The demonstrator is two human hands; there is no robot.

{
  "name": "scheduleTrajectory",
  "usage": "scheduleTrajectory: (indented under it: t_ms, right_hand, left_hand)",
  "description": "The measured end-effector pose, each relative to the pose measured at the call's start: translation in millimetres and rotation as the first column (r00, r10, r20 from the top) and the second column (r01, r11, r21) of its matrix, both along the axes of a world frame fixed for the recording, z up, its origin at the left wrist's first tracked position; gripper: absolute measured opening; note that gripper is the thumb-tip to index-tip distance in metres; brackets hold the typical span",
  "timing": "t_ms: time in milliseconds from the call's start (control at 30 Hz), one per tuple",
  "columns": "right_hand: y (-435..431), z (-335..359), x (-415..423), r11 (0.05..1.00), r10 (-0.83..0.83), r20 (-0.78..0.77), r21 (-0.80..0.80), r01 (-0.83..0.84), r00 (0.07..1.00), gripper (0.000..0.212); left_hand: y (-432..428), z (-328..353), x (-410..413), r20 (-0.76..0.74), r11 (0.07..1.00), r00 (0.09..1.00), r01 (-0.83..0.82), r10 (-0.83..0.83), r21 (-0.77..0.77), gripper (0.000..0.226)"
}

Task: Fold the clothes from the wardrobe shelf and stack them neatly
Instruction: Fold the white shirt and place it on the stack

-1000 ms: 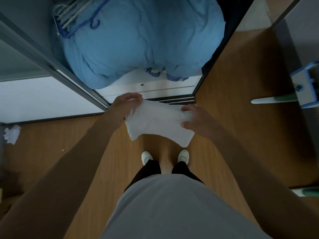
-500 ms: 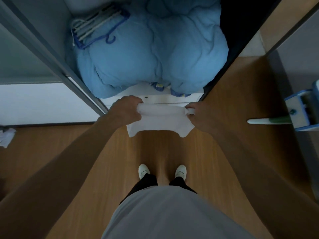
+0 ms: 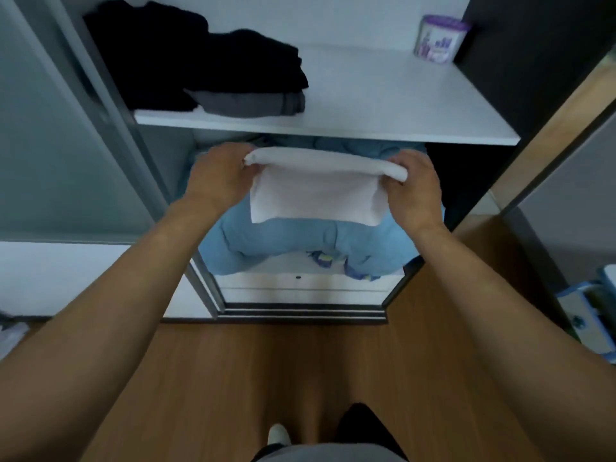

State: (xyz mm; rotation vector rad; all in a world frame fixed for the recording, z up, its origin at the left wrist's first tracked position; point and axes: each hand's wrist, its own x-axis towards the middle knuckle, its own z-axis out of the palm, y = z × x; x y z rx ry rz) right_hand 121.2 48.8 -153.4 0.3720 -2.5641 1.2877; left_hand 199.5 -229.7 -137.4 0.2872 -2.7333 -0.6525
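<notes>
white cloth (image 3: 316, 191), already folded into a compact rectangle, hangs between our hands in front of the wardrobe, just below the front edge of the shelf (image 3: 383, 105). our left hand (image 3: 216, 181) is clamped on its upper left corner and our right hand (image 3: 413, 188) on its upper right corner, the two hands apart with the rolled top edge stretched between them and the rest drooping toward six o'clock.

what could go wrong: we judge the next step is to lift the cloth onto the shelf, and its lower flap hangs free, so it could catch on the shelf's front edge and fall open, undoing the fold. a pinch held only at the corners may also let the middle layers sag or slide apart as we raise it. if we set it down toward ten o'clock it has to meet the dark pile (image 3: 200, 61) and the grey garment (image 3: 253, 103) already on the shelf; a careless push there could skew that pile, which sits near the front edge. toward one o'clock the purple tub (image 3: 438, 40) stands well apart at the back of the shelf and seems little at risk. if the cloth slips, it would drop onto the blue bedding (image 3: 293, 248) bundled in the compartment beneath, at six o'clock from the hands.

relative to the hands, the cloth lies directly between them and below, its top edge level with our fingers.
</notes>
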Motion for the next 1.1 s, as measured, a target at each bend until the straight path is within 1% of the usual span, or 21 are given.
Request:
scheduleTrajectory:
  t_ms: [67,133,200,300,367,400,467,500,533,600,667,700,733,767,833,867,900,967,1000,1033,1100]
  right_hand:
    - [-14,28,-11,0.933,0.091,0.164,-0.359,-0.026,0.982,0.004]
    - [-26,50,-25,0.835,0.201,0.247,-0.550,-0.034,0.948,0.015]
    - [-37,67,-44,0.793,0.273,0.243,-0.604,-0.075,0.931,0.027]
    - [-58,90,-74,0.736,0.376,0.171,-0.653,-0.181,0.911,0.017]
    - [-72,104,-98,0.699,0.421,0.122,-0.675,-0.236,0.899,0.016]
    - [-78,111,-112,0.694,0.431,0.101,-0.673,-0.258,0.897,0.017]
    - [-90,121,-143,0.766,0.411,0.063,-0.565,-0.306,0.910,0.021]
    - [-96,126,-160,0.810,0.398,0.036,-0.483,-0.333,0.917,0.023]
    - [-104,131,-176,0.833,0.402,-0.001,-0.415,-0.366,0.916,0.024]
    - [-123,142,-209,0.827,0.456,-0.103,-0.317,-0.463,0.884,0.026]
    - [-147,144,-242,0.799,0.533,-0.197,-0.203,-0.566,0.823,0.023]
    - [-159,140,-257,0.795,0.563,-0.235,-0.109,-0.597,0.793,0.025]
    - [-168,133,-271,0.790,0.595,-0.239,-0.001,-0.613,0.767,0.035]
    - [-174,124,-283,0.770,0.636,-0.185,0.101,-0.629,0.749,0.050]
    - [-179,100,-299,0.654,0.711,0.087,0.286,-0.701,0.698,0.073]
    - [-180,88,-303,0.595,0.704,0.207,0.349,-0.724,0.679,0.077]
    - [-181,78,-307,0.599,0.677,0.249,0.360,-0.715,0.692,0.075]
    - [-191,69,-307,0.759,0.587,0.136,0.252,-0.601,0.798,0.057]
    - [-198,70,-307,0.826,0.526,0.034,0.218,-0.520,0.850,0.047]
    - [-207,71,-306,0.863,0.477,-0.050,0.213,-0.457,0.877,0.039]
    - [-229,77,-302,0.871,0.463,-0.145,0.258,-0.418,0.875,0.035]
  left_hand:
    - [-9,22,-14,-0.096,0.968,0.995,0.014,0.010,0.252,0.015]
    - [-18,39,-29,-0.156,0.810,0.987,0.073,0.024,0.582,0.014]
    - [-27,54,-44,-0.220,0.660,0.975,0.150,0.024,0.736,0.014]
    - [-41,76,-66,-0.305,0.569,0.951,0.220,0.057,0.793,0.016]
    - [-54,91,-83,-0.330,0.415,0.942,0.274,0.068,0.867,0.022]
    - [-63,100,-93,-0.338,0.317,0.939,0.304,0.058,0.899,0.025]
    - [-82,118,-116,-0.342,0.192,0.938,0.326,0.055,0.926,0.032]
    - [-92,128,-128,-0.342,0.199,0.938,0.324,0.060,0.925,0.034]
    - [-102,137,-141,-0.338,0.252,0.939,0.312,0.067,0.916,0.033]
    - [-120,152,-167,-0.321,0.417,0.941,0.251,0.108,0.874,0.035]
    - [-135,160,-192,-0.351,0.585,0.912,0.169,0.212,0.793,0.019]
    - [-142,159,-202,-0.364,0.646,0.895,0.121,0.257,0.753,0.015]
    - [-149,155,-210,-0.358,0.690,0.882,0.052,0.308,0.722,0.021]
    - [-157,147,-216,-0.322,0.733,0.878,-0.045,0.353,0.679,0.026]
    - [-169,121,-221,-0.137,0.840,0.919,-0.269,0.371,0.471,0.020]
    - [-172,105,-222,-0.001,0.879,0.941,-0.317,0.340,0.357,0.016]
    - [-173,90,-223,0.102,0.902,0.945,-0.327,0.310,0.283,0.018]
    - [-170,73,-222,0.149,0.926,0.950,-0.304,0.276,0.225,0.029]
    - [-167,70,-225,0.129,0.932,0.955,-0.291,0.268,0.218,0.023]
    - [-164,68,-228,0.119,0.941,0.959,-0.277,0.257,0.196,0.010]
    - [-163,67,-235,0.135,0.961,0.963,-0.250,0.234,0.121,0.015]
